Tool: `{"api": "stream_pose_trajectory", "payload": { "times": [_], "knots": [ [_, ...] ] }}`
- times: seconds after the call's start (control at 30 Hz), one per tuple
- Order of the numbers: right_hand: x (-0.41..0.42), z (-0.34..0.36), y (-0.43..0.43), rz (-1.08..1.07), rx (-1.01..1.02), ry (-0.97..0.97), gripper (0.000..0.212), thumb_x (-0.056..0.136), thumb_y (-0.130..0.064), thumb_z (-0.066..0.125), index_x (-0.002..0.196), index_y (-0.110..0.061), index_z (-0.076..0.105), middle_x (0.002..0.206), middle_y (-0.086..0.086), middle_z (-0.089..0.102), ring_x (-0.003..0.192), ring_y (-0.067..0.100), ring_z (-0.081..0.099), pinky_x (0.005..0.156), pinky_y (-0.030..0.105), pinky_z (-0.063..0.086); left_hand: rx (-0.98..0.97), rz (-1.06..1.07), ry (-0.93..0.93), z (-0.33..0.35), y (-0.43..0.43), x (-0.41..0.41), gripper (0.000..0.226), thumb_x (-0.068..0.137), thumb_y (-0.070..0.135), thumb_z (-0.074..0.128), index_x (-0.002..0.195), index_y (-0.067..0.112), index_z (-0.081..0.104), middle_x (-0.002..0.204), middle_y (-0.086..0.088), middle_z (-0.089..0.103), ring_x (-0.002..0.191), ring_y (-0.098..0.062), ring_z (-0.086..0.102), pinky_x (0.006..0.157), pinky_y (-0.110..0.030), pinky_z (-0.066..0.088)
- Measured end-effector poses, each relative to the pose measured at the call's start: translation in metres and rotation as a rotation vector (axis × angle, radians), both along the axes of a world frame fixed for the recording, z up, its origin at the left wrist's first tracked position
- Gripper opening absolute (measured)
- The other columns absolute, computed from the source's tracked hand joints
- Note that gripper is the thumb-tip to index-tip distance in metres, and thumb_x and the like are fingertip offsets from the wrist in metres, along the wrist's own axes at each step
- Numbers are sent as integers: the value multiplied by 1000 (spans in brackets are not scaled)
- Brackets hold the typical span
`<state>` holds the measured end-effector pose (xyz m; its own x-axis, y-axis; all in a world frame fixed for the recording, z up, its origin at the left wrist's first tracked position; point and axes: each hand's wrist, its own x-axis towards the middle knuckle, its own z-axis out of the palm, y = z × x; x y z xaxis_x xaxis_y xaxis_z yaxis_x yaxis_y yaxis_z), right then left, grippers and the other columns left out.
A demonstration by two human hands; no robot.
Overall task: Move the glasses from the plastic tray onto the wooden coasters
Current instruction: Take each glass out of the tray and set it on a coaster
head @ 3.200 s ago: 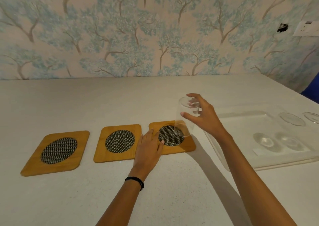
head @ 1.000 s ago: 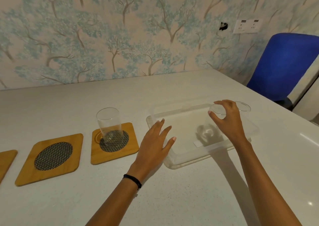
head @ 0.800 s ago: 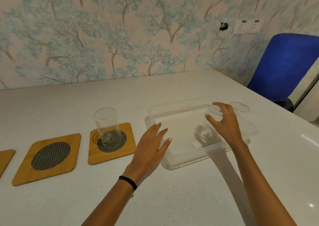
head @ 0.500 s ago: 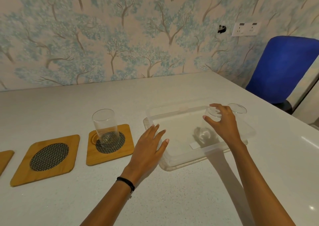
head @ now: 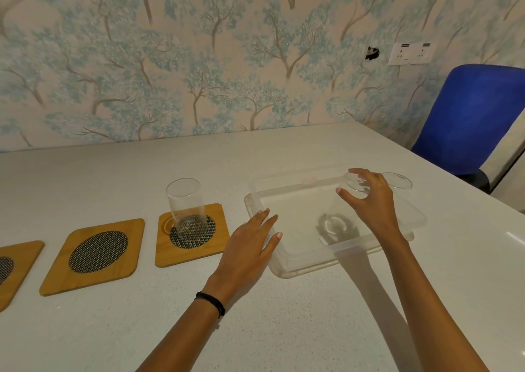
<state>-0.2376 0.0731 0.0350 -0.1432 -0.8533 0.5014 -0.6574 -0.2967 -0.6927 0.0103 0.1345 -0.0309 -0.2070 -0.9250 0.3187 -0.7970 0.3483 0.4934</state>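
Note:
A clear plastic tray (head: pixel 287 266) lies on the white table at centre right. My right hand (head: pixel 369 201) grips the rim of a clear glass (head: pixel 355 185) standing in the tray; its lower part is hard to make out. A second glass (head: pixel 397 179) stands just right of it, mostly hidden by the hand. Another glass (head: pixel 186 204) stands upright on the rightmost wooden coaster (head: pixel 218 246). The middle coaster (head: pixel 98 255) and the left coaster (head: pixel 17 266), cut off by the frame, are bare. My left hand (head: pixel 250 249) rests flat, fingers spread, at the tray's left corner.
A blue chair (head: pixel 471 116) stands past the table's right edge. A wallpapered wall with a socket plate (head: pixel 410 53) runs along the table's far side.
The first glass was set down on the rightmost coaster. My right hand then went to the tray and closed on another glass; in the last second both hands barely moved.

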Motion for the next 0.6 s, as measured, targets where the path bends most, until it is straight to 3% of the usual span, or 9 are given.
{"api": "stream_pose_trajectory", "payload": {
  "times": [0.43,0.6],
  "knots": [
    [40,32,22,73,-55,-32,48,72,-30,76,115,-22,57,117,11,58,95,18,56,80,25,44,-18,-10,-84,5,23,30,48,96,45,31,141,28,29,153,4,28,140,-10,25,112,-31,22],
    [69,41,32,132,-71,-38,47,71,-31,76,114,-23,57,114,7,60,93,13,56,73,8,38,-6,27,-57,2,38,62,48,95,45,33,140,28,33,152,5,29,140,-9,23,110,-24,18]
  ]
}}
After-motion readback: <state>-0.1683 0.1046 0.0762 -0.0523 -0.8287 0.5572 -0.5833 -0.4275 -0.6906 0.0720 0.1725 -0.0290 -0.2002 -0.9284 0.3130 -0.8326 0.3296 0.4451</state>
